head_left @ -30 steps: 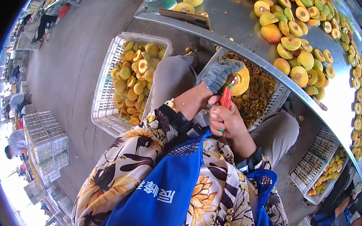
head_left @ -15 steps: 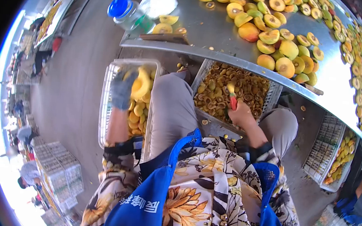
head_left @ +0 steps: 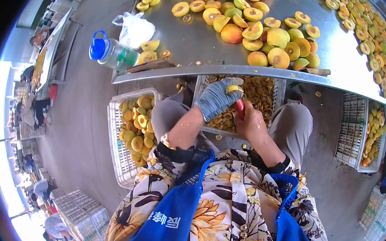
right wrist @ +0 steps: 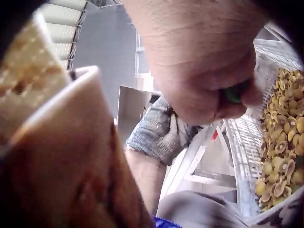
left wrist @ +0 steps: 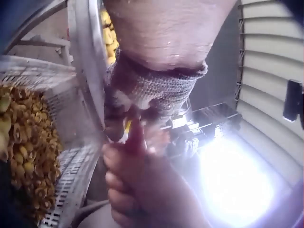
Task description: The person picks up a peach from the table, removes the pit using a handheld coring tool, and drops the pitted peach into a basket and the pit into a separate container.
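Observation:
My left hand (head_left: 217, 99), in a grey knit glove, holds a yellow peach half (head_left: 234, 88) in front of my knees. My bare right hand (head_left: 252, 122) grips a red-handled pitting tool (head_left: 240, 107), its tip up against the fruit and hidden there. In the right wrist view, a green handle end (right wrist: 233, 93) shows between the curled fingers. Both hands meet over a white crate (head_left: 199, 89) full of brown-yellow scraps (head_left: 266, 92). Left of my knee stands another white crate (head_left: 119, 160), holding yellow peach halves (head_left: 138, 129).
A metal table (head_left: 178, 35) spans the front, its edge just beyond the hands. Many cut peaches (head_left: 278, 56) lie on it. A blue-lidded jar (head_left: 111, 52) and a white plastic bag (head_left: 136, 29) stand at its left corner. More crates (head_left: 352, 131) are at the right.
From over the scrap crate, my left hand went to the left crate with a peach half, then came back with one to the tool. The head view shifted.

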Demonstrator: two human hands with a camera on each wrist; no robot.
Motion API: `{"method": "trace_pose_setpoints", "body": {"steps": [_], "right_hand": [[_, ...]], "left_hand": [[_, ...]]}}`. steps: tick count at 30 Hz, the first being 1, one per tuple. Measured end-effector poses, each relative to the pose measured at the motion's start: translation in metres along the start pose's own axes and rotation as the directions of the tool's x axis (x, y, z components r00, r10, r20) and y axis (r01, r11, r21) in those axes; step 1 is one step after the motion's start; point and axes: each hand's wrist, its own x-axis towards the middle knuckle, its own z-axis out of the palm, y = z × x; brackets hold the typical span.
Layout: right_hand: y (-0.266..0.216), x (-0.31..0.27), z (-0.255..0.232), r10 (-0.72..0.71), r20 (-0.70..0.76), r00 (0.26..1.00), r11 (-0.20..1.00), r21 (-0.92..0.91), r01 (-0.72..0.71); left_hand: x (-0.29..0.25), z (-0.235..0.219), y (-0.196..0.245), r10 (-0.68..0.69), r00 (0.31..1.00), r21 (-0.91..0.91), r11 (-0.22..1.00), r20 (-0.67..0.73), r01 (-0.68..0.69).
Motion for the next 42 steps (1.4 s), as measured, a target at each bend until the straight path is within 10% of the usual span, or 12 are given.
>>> {"method": "trace_pose_setpoints", "body": {"steps": [6,12,14,16,20,24,27,29,31,34,37,42], "right_hand": [[0.006,0.001,-0.001,-0.004,0.046,0.999,0.974,-0.224,0.015],[0.010,0.003,-0.006,-0.039,0.037,0.999,0.952,-0.302,0.048],[0.009,0.007,-0.010,-0.016,0.006,1.000,0.965,-0.260,0.017],[-0.001,0.010,-0.019,0.052,-0.134,0.990,0.991,-0.112,-0.067],[-0.004,0.015,-0.028,0.008,-0.161,0.987,1.000,-0.011,-0.009],[0.001,0.007,-0.023,-0.174,-0.266,0.948,0.985,-0.038,0.170],[-0.003,0.006,-0.035,-0.057,-0.189,0.980,0.998,0.020,0.062],[0.001,0.009,-0.036,0.090,-0.130,0.987,0.990,0.124,-0.074],[-0.010,0.019,-0.038,0.099,-0.173,0.980,0.980,0.186,-0.066],[-0.022,0.040,-0.022,0.128,-0.174,0.976,0.956,0.283,-0.075],[-0.025,0.056,0.009,0.158,-0.282,0.946,0.704,0.704,0.093],[-0.032,0.048,-0.019,0.147,0.196,0.970,0.510,0.825,-0.244]], "left_hand": [[0.001,0.024,-0.006,-0.077,0.964,-0.030,0.997,-0.255,0.072],[0.015,0.031,-0.036,-0.433,0.900,-0.115,0.892,0.056,0.436],[0.022,0.013,-0.013,-0.376,0.926,-0.082,0.923,0.015,0.376],[0.037,-0.014,0.010,0.052,0.983,0.402,0.915,-0.178,0.025],[0.118,-0.061,0.029,0.027,0.881,0.527,0.810,-0.472,0.257],[0.189,-0.065,-0.012,-0.113,0.925,0.654,0.676,-0.362,0.339],[0.199,-0.068,-0.049,-0.149,0.949,0.540,0.793,-0.279,0.283],[0.177,-0.065,-0.059,-0.391,0.853,-0.160,0.920,-0.345,0.357],[0.139,-0.076,-0.054,-0.443,0.897,-0.779,0.565,-0.009,0.271],[0.085,-0.054,-0.034,-0.332,0.943,-0.952,0.296,-0.030,0.074],[0.037,-0.024,0.008,-0.367,0.905,-0.937,0.338,-0.216,-0.087],[-0.012,-0.022,0.004,-0.391,0.916,-0.880,0.462,-0.094,0.107]]}}
